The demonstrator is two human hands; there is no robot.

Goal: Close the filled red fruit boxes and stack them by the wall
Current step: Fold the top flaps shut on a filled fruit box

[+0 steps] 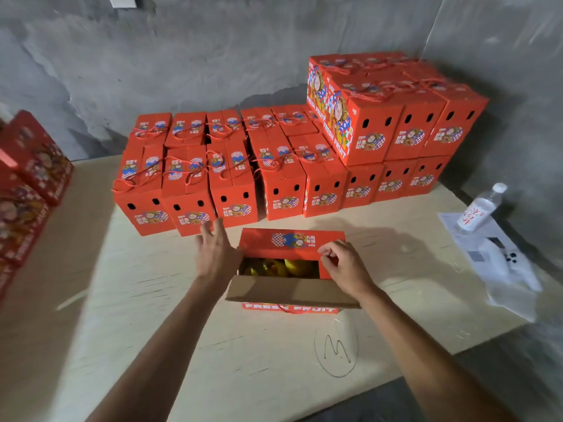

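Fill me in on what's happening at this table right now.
A person is closing a red fruit box that sits open in front of them, yellow fruit showing inside. The right hand pinches the far flap; the left hand is open at the box's left edge. Closed boxes are already stacked by the wall.

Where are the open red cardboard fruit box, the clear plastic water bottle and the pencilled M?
Open red cardboard fruit box (292, 243): head view, far red flap.
Clear plastic water bottle (479, 210): head view, labelled body.
Pencilled M (336, 348): head view, letter's middle.
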